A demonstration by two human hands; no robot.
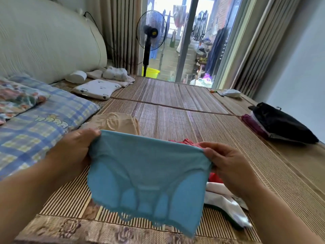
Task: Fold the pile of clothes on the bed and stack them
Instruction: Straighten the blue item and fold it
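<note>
Light-blue thin knit garment [147, 175] w/ scalloped lace hem, semi-sheer, seams showing thru. It's held up above the woven bamboo bed mat [175, 106], close to the camera. Long axis runs L–R btwn the hands, w/ the straight edge on top and the lace hem hanging down. Left hand [73, 150] pinches the top-left corner and right hand [228, 162] the top-right, fingers curled on fabric. Yellow label on the black standing fan [151, 30] is too blurred to read.
</note>
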